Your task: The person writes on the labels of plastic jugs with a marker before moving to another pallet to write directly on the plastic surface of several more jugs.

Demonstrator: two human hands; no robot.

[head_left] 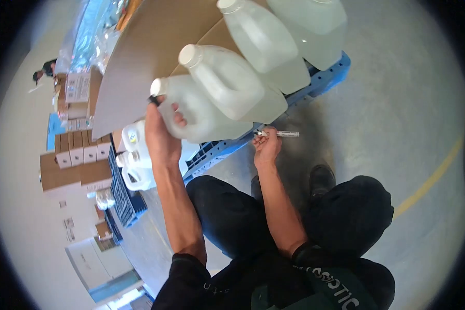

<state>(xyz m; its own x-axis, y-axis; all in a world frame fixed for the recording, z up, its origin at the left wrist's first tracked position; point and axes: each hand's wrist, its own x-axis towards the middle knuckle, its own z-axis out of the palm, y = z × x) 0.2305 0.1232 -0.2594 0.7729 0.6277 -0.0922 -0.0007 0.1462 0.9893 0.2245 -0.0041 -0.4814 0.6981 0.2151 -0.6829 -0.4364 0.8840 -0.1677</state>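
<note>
My left hand (163,135) is closed round the handle of a translucent plastic jug (214,120) with a white cap, its fingertips showing through the handle gap. A small black piece, perhaps a marker cap, sits by the thumb of that hand. In my right hand (267,148) is a white marker (288,134), gripped in closed fingers, its dark tip pointing toward the jug's base. More filled jugs stand in a row beside the held one, among them a neighbouring jug (237,88) and a farther jug (268,41).
The jugs stand on a blue plastic pallet (325,77) along a large cardboard sheet (139,62). More jugs (134,168) sit beyond my left arm, near a dark pallet (121,188). Stacked boxes (77,150) and another person (46,68) are in the background. A yellow line (431,178) marks the floor.
</note>
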